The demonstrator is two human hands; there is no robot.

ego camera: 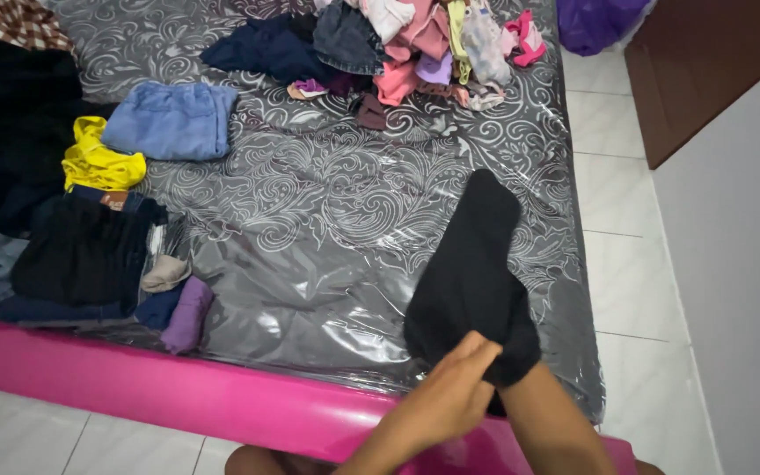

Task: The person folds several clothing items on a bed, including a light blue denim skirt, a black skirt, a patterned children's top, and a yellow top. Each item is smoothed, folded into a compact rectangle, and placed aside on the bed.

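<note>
A: From the head view, where's the black sock?

B: Stretched over the right hand, above the mattress near its pink edge. The left hand pinches its cuff, fingers closed.

A: How would it handle?

B: Probably soft, light, floppy; the cuff is the best hold.

A: Anything hidden?

B: The right hand's grip, inside the sock: can't tell.

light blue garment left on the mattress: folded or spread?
Folded. The light blue fabric garment lies as a compact, squared bundle with layered edges on the plastic-wrapped grey patterned mattress, beside the crumpled yellow cloth.
</note>
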